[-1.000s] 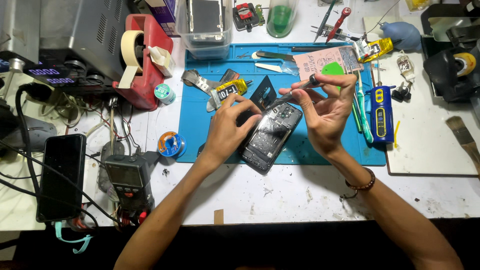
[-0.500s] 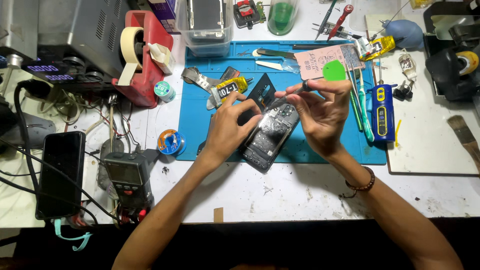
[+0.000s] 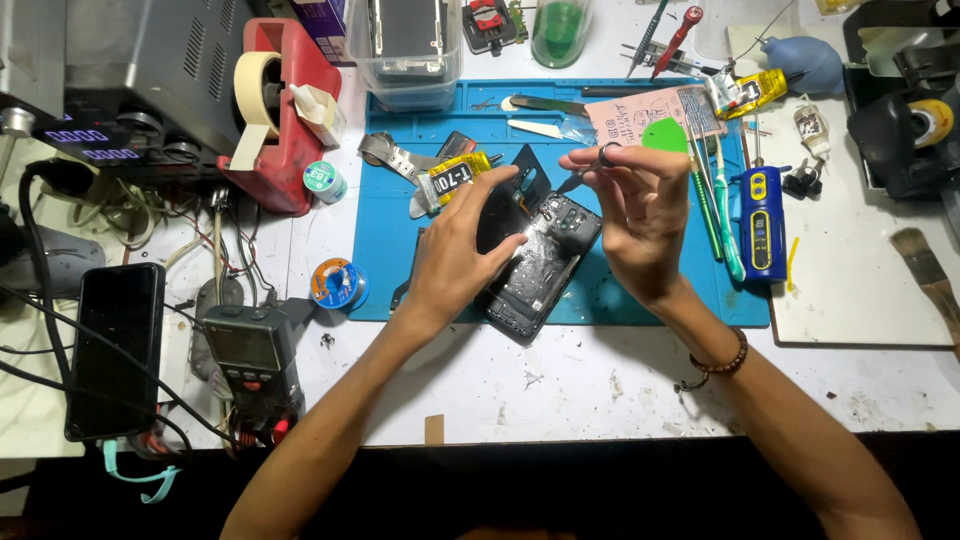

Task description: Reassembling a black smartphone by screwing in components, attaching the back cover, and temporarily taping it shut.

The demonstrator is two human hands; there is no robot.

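Note:
An opened black phone (image 3: pixel 545 265) lies slanted on the blue work mat (image 3: pixel 400 230), its inner side up. My left hand (image 3: pixel 462 250) rests on its left edge, fingers spread over it. Just above the phone's top end, my right hand (image 3: pixel 640 215) pinches a small dark tool with a ring-shaped top (image 3: pixel 606 153), its tip pointing down toward the phone. A yellow glue tube (image 3: pixel 452 180) lies by my left fingers.
A red tape dispenser (image 3: pixel 285 110), a solder spool (image 3: pixel 338 283), a multimeter (image 3: pixel 252 360) and a second dark phone (image 3: pixel 115 345) sit left. A blue electric screwdriver (image 3: pixel 762 220), tweezers, a pink card (image 3: pixel 650 112) and a brush (image 3: pixel 928 270) lie right.
My right hand has turned and lowered slightly with the small tool, bringing its tip closer to the phone's top end. My left hand stays on the phone.

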